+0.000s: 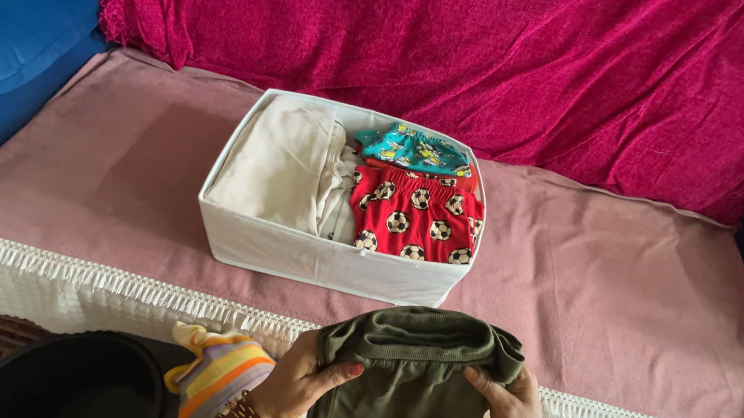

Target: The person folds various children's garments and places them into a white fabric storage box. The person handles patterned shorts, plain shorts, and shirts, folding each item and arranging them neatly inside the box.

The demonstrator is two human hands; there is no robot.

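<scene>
Closest to me, both hands clasp a folded olive-green garment [411,369] over my lap: left hand [297,378] pinching its left edge, right hand [514,413] closed on its right. Just beyond, on the mauve sofa cover [636,301], a white fabric box [324,259] holds cream clothes [284,165], red football-print shorts [416,214] and a teal piece [411,149].

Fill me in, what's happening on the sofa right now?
A person holds a folded olive-green garment in both hands, left hand and right hand gripping its sides, just in front of the sofa edge. Ahead sits a white fabric box holding folded cream clothes, red football-print shorts and a teal printed piece.
</scene>
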